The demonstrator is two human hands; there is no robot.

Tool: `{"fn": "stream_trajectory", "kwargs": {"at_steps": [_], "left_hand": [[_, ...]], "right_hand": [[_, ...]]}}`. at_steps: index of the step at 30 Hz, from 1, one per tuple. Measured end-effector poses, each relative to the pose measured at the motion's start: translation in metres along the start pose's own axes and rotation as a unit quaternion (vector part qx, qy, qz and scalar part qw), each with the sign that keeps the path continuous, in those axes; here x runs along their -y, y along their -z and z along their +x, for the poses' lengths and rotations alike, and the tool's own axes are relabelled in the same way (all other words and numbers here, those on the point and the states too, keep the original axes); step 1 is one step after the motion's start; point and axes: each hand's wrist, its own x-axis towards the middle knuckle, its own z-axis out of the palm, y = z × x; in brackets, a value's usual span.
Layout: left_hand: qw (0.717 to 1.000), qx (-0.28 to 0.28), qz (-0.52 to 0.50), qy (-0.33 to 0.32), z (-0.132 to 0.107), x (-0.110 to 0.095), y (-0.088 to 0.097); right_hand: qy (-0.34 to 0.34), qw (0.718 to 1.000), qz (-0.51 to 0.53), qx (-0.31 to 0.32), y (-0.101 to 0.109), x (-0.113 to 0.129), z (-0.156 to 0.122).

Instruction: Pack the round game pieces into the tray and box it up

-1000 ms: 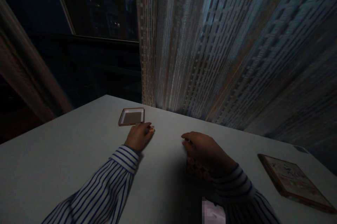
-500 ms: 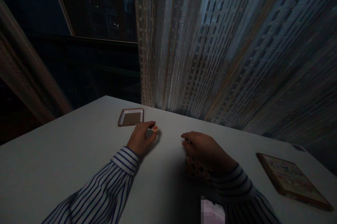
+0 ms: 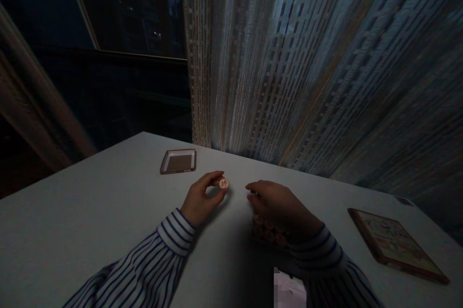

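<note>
My left hand (image 3: 204, 199) pinches a small round piece (image 3: 224, 183) between thumb and fingertips, above the white table. The piece has a pale face with red marks, turned toward me. My right hand (image 3: 278, 204) is to the right, palm down, with thumb and fingers drawn together. Something small may sit between those fingertips, but shadow hides what it is. Under this hand several similar round pieces (image 3: 269, 235) are packed together in rows, partly covered by the hand and wrist.
A shallow rectangular tray (image 3: 193, 159) with a brown rim lies at the far left of the white table (image 3: 119, 211). On the right lies a flat framed panel (image 3: 394, 245) with a colourful picture. A curtain (image 3: 253, 81) hangs behind the table's far edge. The light is dim.
My left hand has moved right and slightly toward me with the round piece, whose face now shows more fully. My right hand has barely moved.
</note>
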Motion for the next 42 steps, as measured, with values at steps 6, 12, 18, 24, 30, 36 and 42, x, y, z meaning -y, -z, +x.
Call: {"fn": "stream_trajectory", "kwargs": {"at_steps": [6,12,18,24,30,36,42], "left_hand": [[0.995,0.024,-0.091,0.019,-0.006,-0.010,-0.007],[0.989,0.042,-0.137,0.024,-0.010,-0.016,-0.010],[0.986,0.057,-0.156,0.027,-0.013,-0.019,-0.014],[0.974,0.069,-0.205,0.066,-0.012,-0.028,-0.013],[0.953,0.069,-0.272,0.113,-0.011,-0.030,-0.014],[0.943,0.082,-0.288,0.142,-0.012,-0.032,-0.015],[0.944,0.094,-0.272,0.160,-0.014,-0.037,-0.016]], "right_hand": [[0.027,0.999,0.032,-0.015,0.004,0.006,0.000],[0.069,0.993,0.083,-0.050,0.006,0.008,0.000],[0.081,0.989,0.104,-0.069,0.009,0.010,0.000],[0.090,0.985,0.122,-0.081,0.012,0.010,-0.002],[0.090,0.983,0.133,-0.086,0.017,0.011,-0.005],[0.088,0.985,0.128,-0.075,0.020,0.014,-0.010],[0.080,0.988,0.112,-0.074,0.018,0.014,-0.017]]}}
